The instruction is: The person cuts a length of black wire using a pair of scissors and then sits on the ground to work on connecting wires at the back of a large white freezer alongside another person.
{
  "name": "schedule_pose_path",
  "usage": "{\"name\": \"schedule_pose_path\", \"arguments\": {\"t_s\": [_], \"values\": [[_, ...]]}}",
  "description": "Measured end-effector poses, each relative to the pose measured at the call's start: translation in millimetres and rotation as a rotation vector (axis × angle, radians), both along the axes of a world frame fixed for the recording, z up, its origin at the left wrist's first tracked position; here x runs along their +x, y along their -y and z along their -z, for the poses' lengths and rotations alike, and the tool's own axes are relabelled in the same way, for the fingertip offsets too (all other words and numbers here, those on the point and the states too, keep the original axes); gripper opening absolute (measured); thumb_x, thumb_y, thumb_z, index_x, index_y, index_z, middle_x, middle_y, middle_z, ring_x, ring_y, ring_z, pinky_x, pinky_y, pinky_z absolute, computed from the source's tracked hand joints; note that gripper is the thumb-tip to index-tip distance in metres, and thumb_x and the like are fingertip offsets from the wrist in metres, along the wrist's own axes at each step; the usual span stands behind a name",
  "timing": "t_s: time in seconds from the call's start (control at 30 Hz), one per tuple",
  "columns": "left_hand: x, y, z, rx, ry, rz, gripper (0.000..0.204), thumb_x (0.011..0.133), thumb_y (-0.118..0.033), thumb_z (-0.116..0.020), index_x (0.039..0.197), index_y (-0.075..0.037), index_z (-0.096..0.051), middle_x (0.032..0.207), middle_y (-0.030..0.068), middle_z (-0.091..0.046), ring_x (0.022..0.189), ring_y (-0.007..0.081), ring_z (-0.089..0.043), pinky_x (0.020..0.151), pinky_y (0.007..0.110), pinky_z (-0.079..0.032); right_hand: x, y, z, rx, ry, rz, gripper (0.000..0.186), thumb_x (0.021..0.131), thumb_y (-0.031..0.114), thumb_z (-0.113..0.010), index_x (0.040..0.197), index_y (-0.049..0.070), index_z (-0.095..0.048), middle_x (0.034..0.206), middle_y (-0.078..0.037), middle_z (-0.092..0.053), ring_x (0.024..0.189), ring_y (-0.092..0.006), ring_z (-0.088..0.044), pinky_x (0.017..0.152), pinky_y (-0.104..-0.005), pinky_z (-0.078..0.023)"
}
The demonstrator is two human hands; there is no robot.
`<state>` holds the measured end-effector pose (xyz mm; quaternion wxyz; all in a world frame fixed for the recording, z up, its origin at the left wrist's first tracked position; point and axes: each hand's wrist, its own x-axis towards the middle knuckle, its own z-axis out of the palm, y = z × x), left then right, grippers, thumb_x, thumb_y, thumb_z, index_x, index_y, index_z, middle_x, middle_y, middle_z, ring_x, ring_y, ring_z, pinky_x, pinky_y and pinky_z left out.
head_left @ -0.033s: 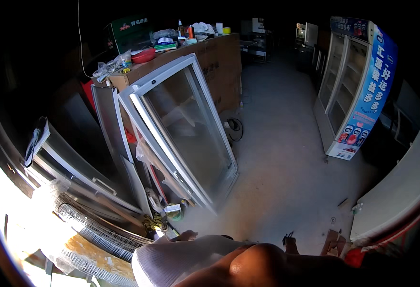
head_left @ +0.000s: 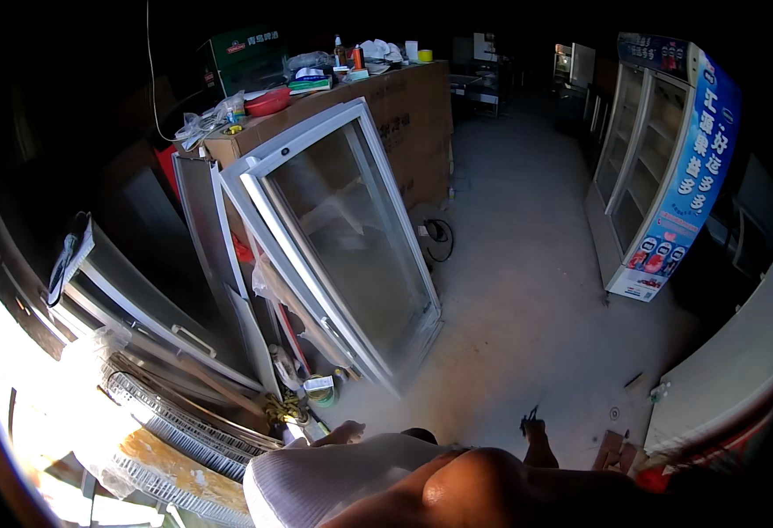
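Note:
My left hand is low at the center-left, partly hidden by my white-clad body, its fingers loosely curved with nothing visible in them. It is near a green round tub and yellow tangled material on the floor. My right hand is at the lower middle right, closed on a small dark tool, perhaps pliers, held over the grey floor. Ahead of my left hand, a white-framed glass door leans against a long cardboard-covered stack.
A blue-sided glass-door display fridge stands at the right, above a white panel. More doors and metal grilles crowd the left. A coiled black cable lies beside the glass door. Clutter, including a red basin, tops the stack.
The view has shifted very slightly, moving the background a little to the right. My right hand with the dark tool sits slightly higher in the picture.

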<state>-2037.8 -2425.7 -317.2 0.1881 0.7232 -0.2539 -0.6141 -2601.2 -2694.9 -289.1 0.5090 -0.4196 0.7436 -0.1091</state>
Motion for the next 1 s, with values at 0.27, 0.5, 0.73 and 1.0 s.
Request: {"name": "schedule_pose_path", "arguments": {"t_s": [0.27,0.5,0.73,1.0], "values": [[-2.4,141.6,-16.3,0.070,-0.064,-0.333,0.032,0.089,-0.030,-0.055,0.108,-0.005,-0.062,0.115,0.0125,-0.058,0.107,0.0264,-0.055,0.086,0.040,-0.043,229.2,305.3,-140.4,-0.726,0.060,-0.494,0.037,0.075,0.036,-0.071,0.075,0.002,-0.056,0.068,-0.012,-0.060,0.063,-0.0257,-0.058,0.059,-0.0381,-0.044],[52.5,374.7,12.8,-0.050,0.290,0.177,0.029,0.087,-0.025,-0.054,0.105,-0.004,-0.062,0.108,0.0151,-0.059,0.101,0.0288,-0.056,0.085,0.040,-0.044,167.2,388.2,-101.7,-0.104,-0.183,-0.471,0.043,0.074,0.046,-0.069,0.082,0.005,-0.059,0.078,-0.018,-0.062,0.080,-0.0353,-0.060,0.073,-0.0445,-0.046],[83.1,619.7,-57.2,-0.574,0.412,0.036,0.025,0.086,-0.020,-0.053,0.102,-0.002,-0.062,0.102,0.0178,-0.061,0.094,0.0311,-0.058,0.083,0.041,-0.045,99.3,516.9,-45.2,0.331,-0.028,0.071,0.040,0.076,0.046,-0.067,0.082,0.008,-0.057,0.072,-0.013,-0.059,0.070,-0.0285,-0.058,0.062,-0.0387,-0.044],[72.0,703.1,6.9,-0.001,0.744,0.540,0.020,0.086,-0.021,-0.052,0.093,-0.006,-0.063,0.097,0.0130,-0.061,0.093,0.0266,-0.058,0.080,0.039,-0.046,83.9,688.4,-36.3,0.333,0.089,0.244,0.037,0.079,0.047,-0.063,0.083,0.011,-0.055,0.066,-0.007,-0.056,0.058,-0.0208,-0.054,0.050,-0.0322,-0.042]]}}
